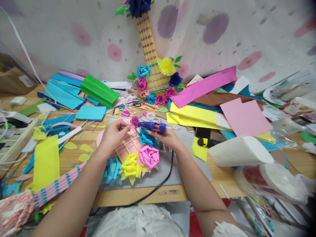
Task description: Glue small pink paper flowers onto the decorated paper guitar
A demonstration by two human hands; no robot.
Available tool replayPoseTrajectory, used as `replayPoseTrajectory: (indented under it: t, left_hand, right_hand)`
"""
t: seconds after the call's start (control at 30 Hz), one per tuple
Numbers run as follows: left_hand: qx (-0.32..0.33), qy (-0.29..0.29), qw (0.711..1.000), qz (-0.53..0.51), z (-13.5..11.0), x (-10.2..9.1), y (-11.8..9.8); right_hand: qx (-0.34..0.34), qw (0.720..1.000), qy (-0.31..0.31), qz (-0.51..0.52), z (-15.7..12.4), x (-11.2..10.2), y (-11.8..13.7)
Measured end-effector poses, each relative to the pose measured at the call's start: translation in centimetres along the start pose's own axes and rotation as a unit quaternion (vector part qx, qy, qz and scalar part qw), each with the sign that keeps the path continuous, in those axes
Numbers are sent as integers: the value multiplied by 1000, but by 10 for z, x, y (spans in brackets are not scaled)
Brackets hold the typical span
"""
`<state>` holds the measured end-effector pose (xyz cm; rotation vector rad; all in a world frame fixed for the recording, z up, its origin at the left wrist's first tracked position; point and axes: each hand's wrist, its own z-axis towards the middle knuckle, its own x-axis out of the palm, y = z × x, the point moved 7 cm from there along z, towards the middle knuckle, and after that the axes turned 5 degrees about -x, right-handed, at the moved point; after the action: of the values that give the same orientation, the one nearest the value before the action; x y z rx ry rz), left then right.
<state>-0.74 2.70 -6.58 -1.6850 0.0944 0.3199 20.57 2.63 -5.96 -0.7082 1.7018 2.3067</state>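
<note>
My left hand (pixel 116 133) pinches a small magenta paper flower (pixel 134 120) at its fingertips. Wrapped in my right hand (pixel 168 138) is a blue glue gun (pixel 151 126), its tip pointing left, close beside the flower; a small red light glows on it. Below both hands lies a pink paper guitar (pixel 123 149), its neck (pixel 59 182) with blue bands reaching to the lower left. Blue, yellow and pink paper flowers, such as a large pink one (pixel 149 156), cover part of its body. My left hand and forearm hide some of it.
A grey cutting mat (pixel 160 177) lies under the guitar, crossed by a black cord (pixel 158 187). A yellow paper guitar (pixel 151 62) leans at the back. Crepe paper (pixel 98 90) and scraps surround the mat. A white paper roll (pixel 239 154) stands right.
</note>
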Motion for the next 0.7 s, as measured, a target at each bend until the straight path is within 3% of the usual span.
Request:
replayPoseTrajectory:
  t: [0.17,0.33,0.47,0.7]
  left_hand:
    - [-34,-7,999,-20,-3,-2,-4]
    - [-55,-27,998,-31,-5,-9,-5]
    - [-56,-33,997,-34,-4,-14,-4]
    - [-73,-24,995,-58,-7,-16,-12]
  right_hand:
    - [10,997,-70,-13,2,-23,-20]
    - [74,977,-195,-52,-2,-63,-70]
    - [115,973,-186,-77,-6,-67,-103]
    - [193,953,-191,-138,-11,-65,-121]
